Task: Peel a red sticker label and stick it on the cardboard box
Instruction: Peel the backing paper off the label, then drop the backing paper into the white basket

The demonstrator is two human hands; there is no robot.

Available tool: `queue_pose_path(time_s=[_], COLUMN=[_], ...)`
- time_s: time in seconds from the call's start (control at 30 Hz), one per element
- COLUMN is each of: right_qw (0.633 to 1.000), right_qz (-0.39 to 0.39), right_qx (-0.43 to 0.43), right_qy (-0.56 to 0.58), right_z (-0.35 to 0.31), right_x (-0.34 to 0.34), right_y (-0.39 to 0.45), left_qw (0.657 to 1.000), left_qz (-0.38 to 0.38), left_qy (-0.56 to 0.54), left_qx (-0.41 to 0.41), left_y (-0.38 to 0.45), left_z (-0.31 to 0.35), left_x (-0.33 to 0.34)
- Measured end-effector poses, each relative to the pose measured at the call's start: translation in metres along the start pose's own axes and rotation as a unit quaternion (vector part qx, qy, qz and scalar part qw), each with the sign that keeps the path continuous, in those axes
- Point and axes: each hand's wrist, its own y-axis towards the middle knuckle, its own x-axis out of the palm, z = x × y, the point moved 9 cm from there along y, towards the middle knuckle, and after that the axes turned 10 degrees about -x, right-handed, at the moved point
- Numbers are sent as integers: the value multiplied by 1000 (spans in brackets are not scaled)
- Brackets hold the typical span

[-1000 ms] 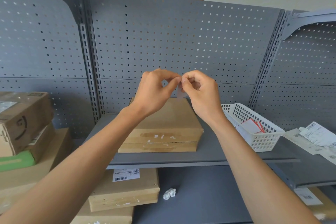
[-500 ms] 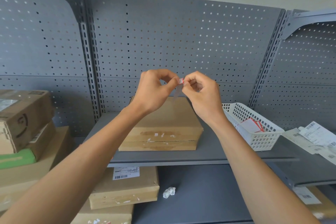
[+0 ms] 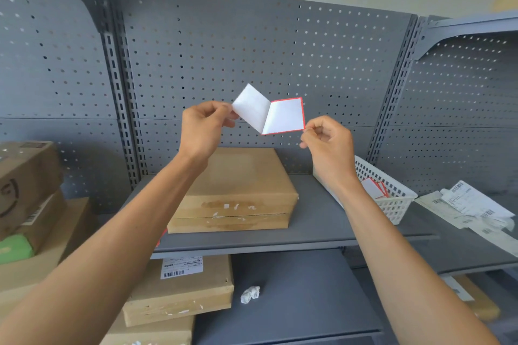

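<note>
I hold a white sticker label with a red border [image 3: 284, 116] in the air above the flat cardboard box [image 3: 238, 176] on the grey shelf. My right hand [image 3: 325, 138] pinches the label's lower right corner. My left hand [image 3: 204, 126] pinches the white backing sheet [image 3: 251, 108], which is split away from the label and still joined along one edge, forming a V. Both sheets hang in front of the pegboard, well above the box top.
A white plastic basket [image 3: 392, 204] with more red-bordered labels stands right of the box. Shipping papers [image 3: 471, 204] lie at far right. Stacked cardboard boxes [image 3: 28, 193] sit at left, another box [image 3: 182, 288] and a crumpled paper ball [image 3: 250, 293] on the lower shelf.
My hands were pinched together on the closed label; now they have pulled apart and risen, and the backing has opened away from the label.
</note>
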Motion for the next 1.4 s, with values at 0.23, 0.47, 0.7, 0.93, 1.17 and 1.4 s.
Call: queue_pose_path(time_s=[0.23, 0.47, 0.7, 0.93, 1.17, 1.4], right_qw=[999, 992, 970, 929, 890, 880], right_qz=[34, 69, 69, -20, -43, -32], right_qx=[34, 64, 71, 112, 177, 151], right_qy=[-22, -82, -224, -353, -419, -450], right_z=[17, 37, 60, 92, 109, 96], right_x=[-30, -77, -127, -157, -176, -181], right_y=[0, -1, -10, -28, -39, -37], left_qw=[998, 998, 999, 997, 996, 996], left_qz=[39, 30, -38, -74, -87, -89], left_qy=[-47, -50, -35, -26, -26, -24], left_qx=[-21, -14, 0, -8, -4, 4], left_y=[5, 4, -10, -18, -23, -24], left_z=[-6, 0, -1, -6, -9, -10], left_x=[-6, 19, 83, 125, 139, 141])
